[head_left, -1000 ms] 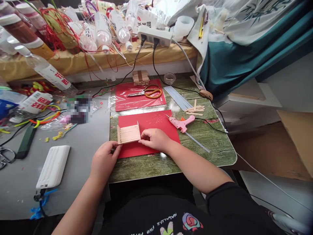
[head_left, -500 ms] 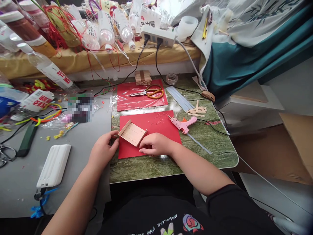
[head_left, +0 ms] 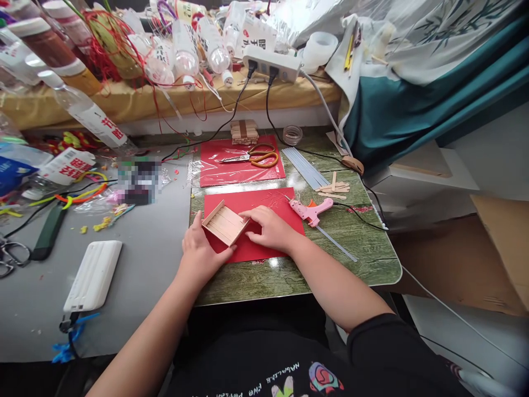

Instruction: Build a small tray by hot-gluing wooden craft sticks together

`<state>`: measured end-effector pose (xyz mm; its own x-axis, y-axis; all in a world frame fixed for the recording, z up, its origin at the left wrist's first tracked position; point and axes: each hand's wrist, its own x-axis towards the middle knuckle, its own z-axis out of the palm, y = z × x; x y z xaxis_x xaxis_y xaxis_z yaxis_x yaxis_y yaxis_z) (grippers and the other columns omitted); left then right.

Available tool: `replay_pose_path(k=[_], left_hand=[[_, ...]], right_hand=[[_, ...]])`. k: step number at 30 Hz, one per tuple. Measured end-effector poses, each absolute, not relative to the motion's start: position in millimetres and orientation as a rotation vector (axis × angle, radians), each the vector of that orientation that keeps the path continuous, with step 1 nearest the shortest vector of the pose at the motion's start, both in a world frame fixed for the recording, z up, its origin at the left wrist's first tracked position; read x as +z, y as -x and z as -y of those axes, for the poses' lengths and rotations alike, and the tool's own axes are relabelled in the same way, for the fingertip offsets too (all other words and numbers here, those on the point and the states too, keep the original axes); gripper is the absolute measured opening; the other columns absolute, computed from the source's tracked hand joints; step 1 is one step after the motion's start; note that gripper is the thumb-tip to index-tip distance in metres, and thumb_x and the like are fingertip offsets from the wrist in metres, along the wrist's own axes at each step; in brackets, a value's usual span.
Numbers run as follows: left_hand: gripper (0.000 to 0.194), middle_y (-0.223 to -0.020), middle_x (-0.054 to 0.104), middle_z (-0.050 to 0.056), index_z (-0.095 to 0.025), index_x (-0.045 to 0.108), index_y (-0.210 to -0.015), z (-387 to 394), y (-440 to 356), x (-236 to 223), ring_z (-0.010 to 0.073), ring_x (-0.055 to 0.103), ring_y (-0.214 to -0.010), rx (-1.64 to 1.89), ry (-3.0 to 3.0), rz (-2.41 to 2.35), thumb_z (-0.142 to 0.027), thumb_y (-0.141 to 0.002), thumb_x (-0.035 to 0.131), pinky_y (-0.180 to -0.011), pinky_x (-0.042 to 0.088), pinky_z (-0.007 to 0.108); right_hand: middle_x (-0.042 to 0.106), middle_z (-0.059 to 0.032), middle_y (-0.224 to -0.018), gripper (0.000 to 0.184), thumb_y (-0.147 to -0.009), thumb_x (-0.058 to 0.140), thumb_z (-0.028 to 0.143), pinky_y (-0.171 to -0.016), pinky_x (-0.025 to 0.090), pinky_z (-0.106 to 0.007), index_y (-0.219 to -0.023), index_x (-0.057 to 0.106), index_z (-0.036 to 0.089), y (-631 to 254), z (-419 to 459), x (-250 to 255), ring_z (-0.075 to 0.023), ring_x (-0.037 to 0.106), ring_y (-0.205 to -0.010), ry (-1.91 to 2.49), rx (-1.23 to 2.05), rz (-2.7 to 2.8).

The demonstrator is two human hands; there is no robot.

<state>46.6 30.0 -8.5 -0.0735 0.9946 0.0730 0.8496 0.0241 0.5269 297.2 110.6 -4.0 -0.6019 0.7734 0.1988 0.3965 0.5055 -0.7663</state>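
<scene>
A small tray of craft sticks (head_left: pixel 225 223), with a raised wall on two opposite sides, lies turned at an angle on a red sheet (head_left: pixel 264 251). My left hand (head_left: pixel 202 251) is spread along its near left side, fingers by the left corner and thumb by the near corner. Around the right corner, my right hand (head_left: pixel 270 229) has its index finger and thumb on either side of the tray. A pink glue gun (head_left: pixel 309 210), its clear glue stick poking out behind, rests at the red sheet's right edge.
Beyond lie scissors (head_left: pixel 262 157) on a wrapped red pack (head_left: pixel 210 173), bundled craft sticks (head_left: pixel 243 132), glue sticks (head_left: pixel 303 168), loose craft sticks (head_left: pixel 334 187) and a tape roll (head_left: pixel 292 134). A white power bank (head_left: pixel 93 275) is at left. Cords run from a power strip (head_left: pixel 273 63).
The tray has turned from nearly square-on to a slant. My left hand first drew back from it, then came in along its near side. My right hand has shifted up around its right corner.
</scene>
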Motion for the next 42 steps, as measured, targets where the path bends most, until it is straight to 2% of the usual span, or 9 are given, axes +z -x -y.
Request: replay_pose_path(k=[4,6,9,14,22,34,39,42], left_hand=[[0.127,-0.155,0.046,0.018,-0.03,0.004,-0.171,-41,-28,-6,0.0406,0.049,-0.142,0.599,-1.936,-1.796,-0.044,-0.075,0.087,-0.118,0.043,0.06],[0.123,-0.161,0.04,0.015,-0.033,0.006,-0.171,-49,-19,-4,0.0373,0.05,-0.143,0.565,-1.954,-1.666,-0.043,-0.077,0.085,-0.12,0.043,0.057],[0.122,-0.168,0.033,0.014,-0.035,0.008,-0.171,-63,-8,-2,0.0368,0.049,-0.146,0.483,-1.996,-1.539,-0.044,-0.077,0.085,-0.121,0.044,0.054],[0.122,-0.171,0.03,0.011,-0.037,0.014,-0.169,-74,0,-1,0.0363,0.048,-0.147,0.47,-1.991,-1.432,-0.053,-0.074,0.089,-0.123,0.044,0.053],[0.124,-0.168,0.035,0.013,-0.036,0.012,-0.17,-77,-1,-6,0.037,0.044,-0.151,0.482,-1.967,-1.436,-0.052,-0.075,0.088,-0.124,0.043,0.054],[0.122,-0.16,0.043,0.012,-0.037,0.015,-0.17,-89,-1,-1,0.0359,0.048,-0.146,0.404,-2.006,-1.426,-0.048,-0.073,0.088,-0.123,0.043,0.055],[0.128,-0.167,0.037,0.012,-0.038,0.008,-0.171,-106,2,4,0.0376,0.048,-0.147,0.319,-2.081,-1.336,-0.051,-0.072,0.088,-0.123,0.044,0.056],[0.131,-0.167,0.035,0.014,-0.036,0.01,-0.171,-111,2,2,0.0404,0.045,-0.149,0.309,-2.136,-1.325,-0.054,-0.069,0.091,-0.123,0.042,0.058]], right_hand=[[0.076,-0.0064,-0.104,0.034,-0.086,0.074,0.013,-0.098,0.05,-0.043,-0.119,0.071,0.02,-297,-110,-4,-0.0248,0.065,-0.099,0.879,0.952,2.27],[0.074,-0.0045,-0.095,0.028,-0.086,0.072,0.01,-0.092,0.05,-0.039,-0.112,0.071,0.02,-297,-109,-4,-0.0229,0.064,-0.092,0.833,0.977,2.276],[0.069,-0.002,-0.084,0.019,-0.084,0.069,0.006,-0.083,0.048,-0.034,-0.097,0.069,0.02,-295,-109,-6,-0.0201,0.06,-0.083,0.752,0.983,2.307],[0.063,-0.0011,-0.079,0.014,-0.085,0.069,0.008,-0.077,0.043,-0.032,-0.082,0.063,0.021,-293,-111,-9,-0.0186,0.056,-0.078,0.709,0.972,2.332],[0.063,0.0013,-0.075,0.013,-0.086,0.07,0.011,-0.082,0.042,-0.033,-0.08,0.063,0.02,-291,-112,-12,-0.0166,0.056,-0.073,0.7,0.97,2.347],[0.07,-0.002,-0.081,0.006,-0.087,0.074,0.015,-0.081,0.042,-0.033,-0.084,0.073,0.021,-287,-113,-16,-0.0196,0.06,-0.079,0.704,0.911,2.393],[0.071,-0.0016,-0.082,0.005,-0.09,0.073,0.018,-0.081,0.041,-0.033,-0.086,0.073,0.021,-287,-112,-21,-0.0192,0.06,-0.078,0.709,0.883,2.377],[0.07,-0.0011,-0.081,0.005,-0.089,0.073,0.018,-0.081,0.041,-0.033,-0.086,0.072,0.022,-286,-112,-23,-0.0191,0.06,-0.078,0.728,0.876,2.373]])
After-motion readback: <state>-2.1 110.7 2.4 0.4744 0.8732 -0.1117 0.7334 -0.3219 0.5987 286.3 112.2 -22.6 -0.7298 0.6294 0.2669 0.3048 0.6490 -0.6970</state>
